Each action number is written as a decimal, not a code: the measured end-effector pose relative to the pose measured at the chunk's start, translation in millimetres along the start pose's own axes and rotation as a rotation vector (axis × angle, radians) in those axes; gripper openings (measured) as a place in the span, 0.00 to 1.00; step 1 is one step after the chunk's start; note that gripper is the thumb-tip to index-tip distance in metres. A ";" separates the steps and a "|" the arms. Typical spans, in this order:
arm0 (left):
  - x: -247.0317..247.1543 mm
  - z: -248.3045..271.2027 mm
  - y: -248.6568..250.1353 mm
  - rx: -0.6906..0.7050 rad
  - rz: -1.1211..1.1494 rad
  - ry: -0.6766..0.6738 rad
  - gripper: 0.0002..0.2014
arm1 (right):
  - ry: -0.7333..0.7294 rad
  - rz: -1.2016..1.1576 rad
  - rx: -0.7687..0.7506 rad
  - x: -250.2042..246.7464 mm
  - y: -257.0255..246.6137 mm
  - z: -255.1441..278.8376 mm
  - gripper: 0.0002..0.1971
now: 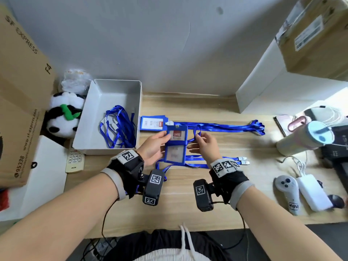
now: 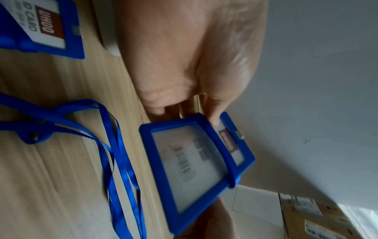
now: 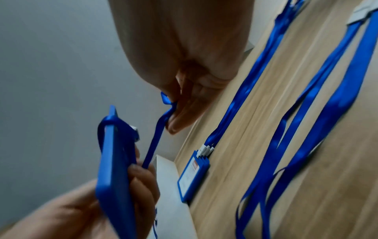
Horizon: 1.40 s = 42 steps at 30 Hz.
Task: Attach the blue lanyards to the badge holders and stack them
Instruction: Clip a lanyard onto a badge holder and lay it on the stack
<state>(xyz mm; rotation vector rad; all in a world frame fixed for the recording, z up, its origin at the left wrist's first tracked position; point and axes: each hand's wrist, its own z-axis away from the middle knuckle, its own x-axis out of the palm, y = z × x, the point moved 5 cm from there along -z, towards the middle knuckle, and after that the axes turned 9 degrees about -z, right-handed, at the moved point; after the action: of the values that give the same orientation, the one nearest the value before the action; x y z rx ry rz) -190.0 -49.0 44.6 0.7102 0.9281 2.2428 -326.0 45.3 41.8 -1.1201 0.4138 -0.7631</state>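
Several finished badges stacked (image 1: pixel 153 123) — left hand (image 1: pixel 154 149) grips another holder (image 1: pixel 176 146), right hand (image 1: pixel 205 146) pinching its lanyard (image 1: pixel 196 131) — loose lanyards (image 1: pixel 118 127) remain.

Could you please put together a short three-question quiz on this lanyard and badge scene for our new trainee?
1. True or false: the left hand grips two blue badge holders above the table.
2. What does the right hand pinch? A) a lanyard strap B) the remote control C) the panda toy
3. Fill in: loose lanyards lie tangled inside the white ____.

Key: 1 true; 2 A; 3 tray.
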 end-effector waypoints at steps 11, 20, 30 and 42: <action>25.4 5.4 10.4 0.073 -0.552 -0.272 0.22 | -0.074 -0.275 -0.010 -13.0 -44.4 -23.6 0.09; -23.6 -14.3 9.2 0.019 -0.324 0.170 0.19 | -0.259 -0.427 0.208 -35.1 -56.2 -37.0 0.15; -6.5 -9.4 27.0 0.029 -0.217 -0.058 0.13 | -0.675 0.681 0.517 -9.0 -5.5 -12.9 0.16; -21.8 -5.0 22.3 -0.034 -0.205 -0.147 0.15 | -0.869 0.823 0.556 -12.5 -15.9 -5.4 0.14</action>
<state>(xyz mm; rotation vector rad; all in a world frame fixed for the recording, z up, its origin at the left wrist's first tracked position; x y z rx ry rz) -185.8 -79.1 53.1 0.7201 0.8494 1.9945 -343.3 47.4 53.3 -0.5694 -0.1023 0.3502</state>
